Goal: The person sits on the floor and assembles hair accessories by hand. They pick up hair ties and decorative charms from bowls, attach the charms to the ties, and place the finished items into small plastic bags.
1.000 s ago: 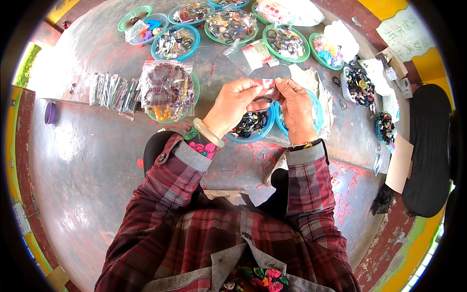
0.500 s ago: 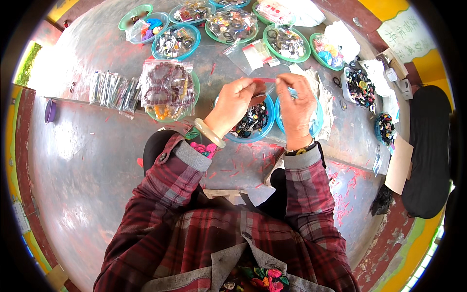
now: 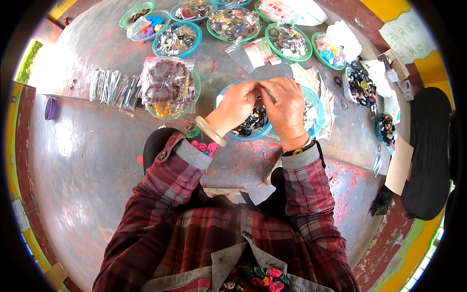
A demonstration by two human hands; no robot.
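My left hand (image 3: 236, 106), with a pale bangle at its wrist, and my right hand (image 3: 286, 108) meet fingertip to fingertip above two blue bowls. Both have their fingers bent and pressed together. What they pinch is mostly hidden; only a small dark greyish edge shows by the right thumb. Under the hands sits a blue bowl (image 3: 242, 136) of small dark mixed trinkets (image 3: 251, 122). A second blue bowl (image 3: 318, 113), partly covered by my right hand, holds pale small pieces (image 3: 309, 116).
Bagged bead bracelets (image 3: 168, 85) lie on a green bowl at left, beside packets of thin sticks (image 3: 114, 90). Several bowls of trinkets stand along the far side. A white basket (image 3: 348, 87) and cardboard (image 3: 400, 165) are at right. Red scraps (image 3: 340, 194) litter the floor.
The hands have come together; a pink-red strip stretched between them is no longer visible. My right hand has moved left and turned inward, uncovering more of the right blue bowl.
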